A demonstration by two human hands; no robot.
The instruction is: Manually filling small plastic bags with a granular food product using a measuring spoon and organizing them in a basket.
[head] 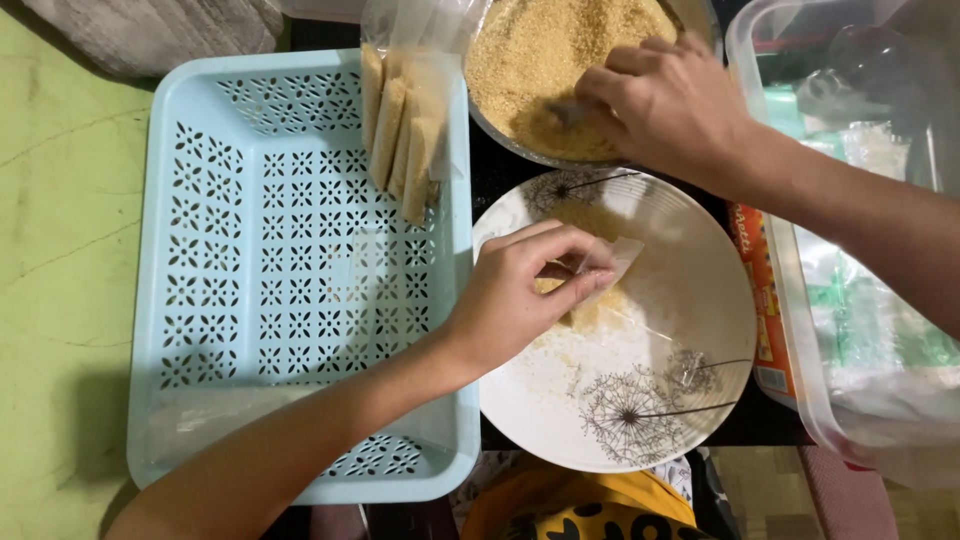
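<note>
My left hand (525, 290) pinches a small clear plastic wrapper (617, 260) with golden-brown crumbs in it, held over a white plate (690, 290) printed with dandelions. Loose crumbs lie scattered on the plate beneath the wrapper. My right hand (665, 100) reaches into a metal bowl (500, 125) full of golden-brown crumbs (530, 50), its fingers closed on a small utensil (570, 112) that is mostly hidden.
A light blue perforated basket (290, 280) sits left of the plate, with several filled crumb sticks in clear wrappers (400, 140) leaning in its far right corner. A clear plastic tub (800, 300) of bags stands at right. A green mat (60, 250) lies at left.
</note>
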